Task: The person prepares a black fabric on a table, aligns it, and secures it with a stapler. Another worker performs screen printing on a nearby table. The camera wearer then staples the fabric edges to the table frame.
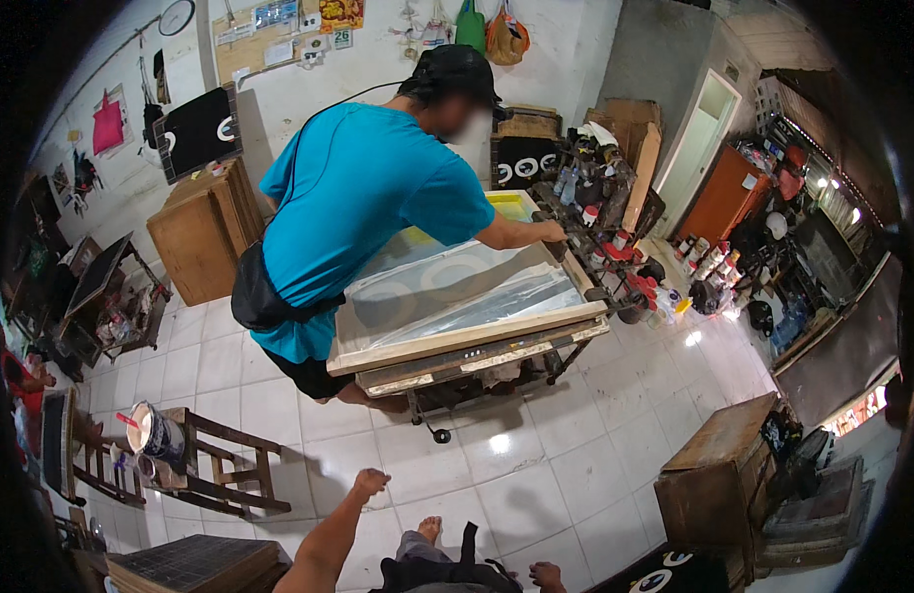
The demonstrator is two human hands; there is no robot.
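Note:
My left hand point(373, 481) hangs over the tiled floor, its fingers loosely curled and nothing showing in them. Low by my body, my right hand point(546, 576) is curled too, with nothing visible in it. Neither hand touches anything that I can see. In front of me stands a printing table with a large wooden-framed screen point(432, 284) on it, which bears pale ring shapes. A co-worker point(368, 188) in a blue shirt and dark cap leans over it from the left, one hand point(553, 231) at the frame's far right edge.
On the left, a stained bucket point(159, 435) stands on a wooden stool point(230, 484). Stacked boards point(195, 565) lie at my lower left. A wooden cabinet point(714, 484) is at the right. Bottles and cans point(709, 262) crowd the floor beyond the table. A brown box stack point(205, 232) stands behind the co-worker.

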